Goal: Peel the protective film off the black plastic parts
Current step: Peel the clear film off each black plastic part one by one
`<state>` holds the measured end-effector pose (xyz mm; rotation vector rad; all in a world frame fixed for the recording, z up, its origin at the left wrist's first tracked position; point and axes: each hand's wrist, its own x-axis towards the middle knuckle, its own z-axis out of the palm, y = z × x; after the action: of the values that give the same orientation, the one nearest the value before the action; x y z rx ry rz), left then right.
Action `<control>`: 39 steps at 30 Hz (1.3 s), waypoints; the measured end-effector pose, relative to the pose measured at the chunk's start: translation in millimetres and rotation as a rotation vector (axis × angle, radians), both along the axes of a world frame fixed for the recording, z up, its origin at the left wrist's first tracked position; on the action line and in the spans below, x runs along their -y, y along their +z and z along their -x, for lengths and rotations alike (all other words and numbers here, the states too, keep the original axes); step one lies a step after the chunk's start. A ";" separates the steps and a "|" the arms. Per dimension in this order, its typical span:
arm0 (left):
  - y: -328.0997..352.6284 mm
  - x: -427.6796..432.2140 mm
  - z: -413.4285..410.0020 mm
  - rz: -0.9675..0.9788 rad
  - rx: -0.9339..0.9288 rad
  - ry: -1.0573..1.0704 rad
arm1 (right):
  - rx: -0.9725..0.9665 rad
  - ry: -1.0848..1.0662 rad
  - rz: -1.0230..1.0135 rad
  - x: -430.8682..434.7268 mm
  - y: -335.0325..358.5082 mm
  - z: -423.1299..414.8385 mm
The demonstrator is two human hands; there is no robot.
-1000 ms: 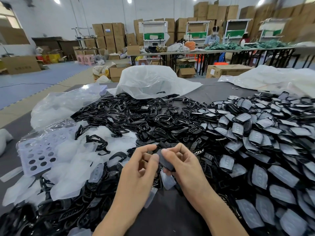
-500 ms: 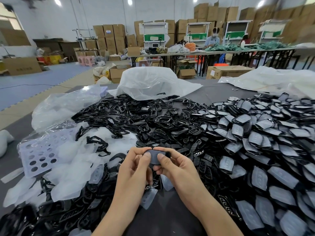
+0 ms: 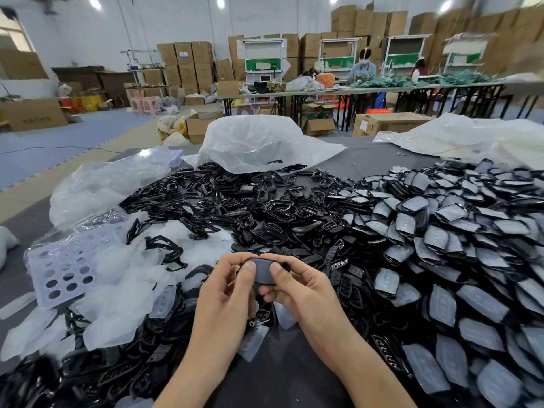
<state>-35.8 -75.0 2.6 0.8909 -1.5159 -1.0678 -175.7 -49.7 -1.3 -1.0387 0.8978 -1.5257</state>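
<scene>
since a second ago the black part (image 3: 263,273) has turned from edge-on to face-up and risen a little, so its grey filmed face now shows between the two thumbs. the left grip (image 3: 223,293) pinches its left end, thumb on top and fingers curled behind. the right grip (image 3: 300,290) pinches the right end the same way. the part hangs above the near edge of the heap, over the dark surface (image 3: 279,375).

the thumbs cover both ends, so whether a film corner is lifted yet is hard to tell. if none is, a nail hunting for the edge could slip and mark the glossy face. a fast pull from one thin corner would probably tear the film and leave a scrap stuck on. with only the ends held, a hard tug could flick the part loose. it would then drop among the peeled parts (image 3: 235,207) just below, well apart from the filmed parts (image 3: 441,231) at the right. loose films (image 3: 117,290) lie at the left, and a fresh one may cling to the fingers.
</scene>
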 end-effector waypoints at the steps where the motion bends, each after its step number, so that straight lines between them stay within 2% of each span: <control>1: -0.8 -0.6 -0.1 0.023 0.027 0.009 | -0.035 -0.008 0.004 -0.8 0.9 0.5; 5: -3.2 -0.2 -0.4 0.135 0.135 0.073 | -0.222 -0.056 0.016 -5.7 5.1 -1.5; 9: -6.7 1.7 -2.6 0.137 0.168 0.089 | -0.345 -0.060 -0.002 -11.3 6.1 -6.6; 12: -6.5 0.2 -1.9 0.109 0.139 0.063 | -0.263 -0.152 -0.023 -8.6 17.9 12.0; 15: -6.6 -3.5 -2.2 0.156 0.202 0.043 | -0.076 -0.470 0.000 4.1 50.8 82.1; 18: -8.4 -9.3 -1.2 0.267 0.378 0.010 | 0.067 -0.878 -0.044 10.2 85.2 162.1; 20: -10.2 -12.5 3.4 0.334 0.510 -0.044 | 0.069 -0.997 -0.145 6.6 86.0 190.6; 23: -15.6 -13.0 10.0 0.474 0.752 -0.127 | -0.040 -0.960 -0.208 1.0 74.5 184.0; 26: -23.2 -10.3 14.1 0.681 1.021 -0.060 | -0.145 -0.841 -0.130 -3.9 60.5 138.2; 28: -26.1 -6.4 14.2 0.752 1.118 0.066 | -0.270 -0.727 -0.095 -6.3 50.9 95.7; 30: -26.4 1.9 7.2 0.684 1.168 0.200 | -0.489 -0.588 -0.051 -6.9 36.6 52.6; 33: -23.1 16.8 -9.5 0.493 1.216 0.369 | -0.956 -0.444 0.032 -1.4 5.5 3.2; 36: -23.5 25.5 -18.2 0.432 1.256 0.399 | -1.391 -0.343 -0.047 9.2 -21.9 -14.7; 37: -24.3 26.6 -18.4 0.447 1.246 0.402 | -1.478 -0.315 -0.078 11.1 -26.5 -15.1; 39: -25.3 27.4 -17.4 0.460 1.205 0.406 | -1.492 -0.324 -0.071 13.5 -30.5 -12.3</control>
<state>-18.5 -102.4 -22.7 1.5163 -2.2352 0.2535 -163.4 -63.2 -31.8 -2.0518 2.1550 -0.7059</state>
